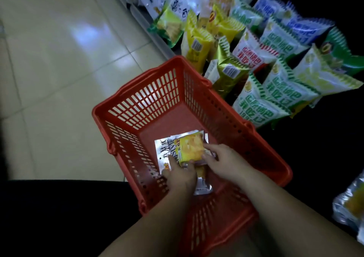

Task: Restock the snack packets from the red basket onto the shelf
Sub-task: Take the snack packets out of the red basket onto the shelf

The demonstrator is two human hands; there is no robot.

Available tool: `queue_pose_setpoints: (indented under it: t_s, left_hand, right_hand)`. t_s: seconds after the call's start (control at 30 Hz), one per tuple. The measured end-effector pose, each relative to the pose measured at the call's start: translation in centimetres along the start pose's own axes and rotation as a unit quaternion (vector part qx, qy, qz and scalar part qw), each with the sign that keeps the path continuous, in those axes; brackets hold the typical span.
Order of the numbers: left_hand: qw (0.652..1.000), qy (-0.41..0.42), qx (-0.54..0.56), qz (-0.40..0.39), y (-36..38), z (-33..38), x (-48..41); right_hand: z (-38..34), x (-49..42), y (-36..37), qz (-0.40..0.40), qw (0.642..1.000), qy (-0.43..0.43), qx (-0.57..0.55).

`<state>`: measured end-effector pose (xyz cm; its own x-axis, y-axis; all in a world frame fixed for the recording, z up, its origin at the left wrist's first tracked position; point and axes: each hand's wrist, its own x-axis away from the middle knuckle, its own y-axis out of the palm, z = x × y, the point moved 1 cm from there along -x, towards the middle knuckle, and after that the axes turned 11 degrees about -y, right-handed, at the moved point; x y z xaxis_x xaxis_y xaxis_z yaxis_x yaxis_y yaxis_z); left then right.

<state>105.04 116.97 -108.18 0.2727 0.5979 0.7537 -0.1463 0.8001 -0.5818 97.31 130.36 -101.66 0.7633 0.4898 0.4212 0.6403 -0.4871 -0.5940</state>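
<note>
Now left hand (pixel 180 173) and right hand (pixel 222 158) both pinch snack packets (pixel 177 148) inside red basket (pixel 137 91); slick foil beneath grip may slide out mid-lift.

Dim, softly blurred view; window glare on floor tiles (pixel 86 34), corners black.

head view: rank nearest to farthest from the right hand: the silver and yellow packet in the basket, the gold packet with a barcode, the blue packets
1. silver and yellow packet: inside the red basket, pinched by the right hand.
2. gold packet: standing just past the basket's far right corner.
3. blue packets: far back, at the upper right.
</note>
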Motion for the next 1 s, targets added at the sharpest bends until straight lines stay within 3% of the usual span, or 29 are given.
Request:
queue_pose_setpoints:
  t_s: [0.1,0.37,0.47,0.63,0.87,1.0]
  left_hand:
    - [0.999,0.028,-0.021,0.031,1.2,-1.1,-0.2]
    - [0.990,0.082,-0.110,0.027,1.8,-1.0,-2.5]
    - [0.992,0.125,-0.034,0.002,1.5,-0.9,-2.8]
    - [0.978,0.204,0.013,0.033,-1.2,0.7,-1.7]
    - [0.942,0.325,0.060,0.054,-8.2,4.5,2.9]
    - [0.929,0.354,0.108,0.025,-11.9,5.7,6.9]
  right_hand:
    - [1.0,-1.4,1.2,-0.017,1.000,0.005,-0.011]
    - [3.7,-2.4,2.9,-0.048,0.995,0.061,-0.062]
    - [4.0,-2.3,2.6,-0.046,0.993,0.070,-0.086]
    - [3.8,-1.8,1.5,-0.016,0.992,0.058,-0.109]
    - [-2.1,-0.1,-1.9,0.071,0.995,-0.034,-0.062]
    - [-5.2,3.9,-4.0,0.144,0.982,-0.114,-0.047]
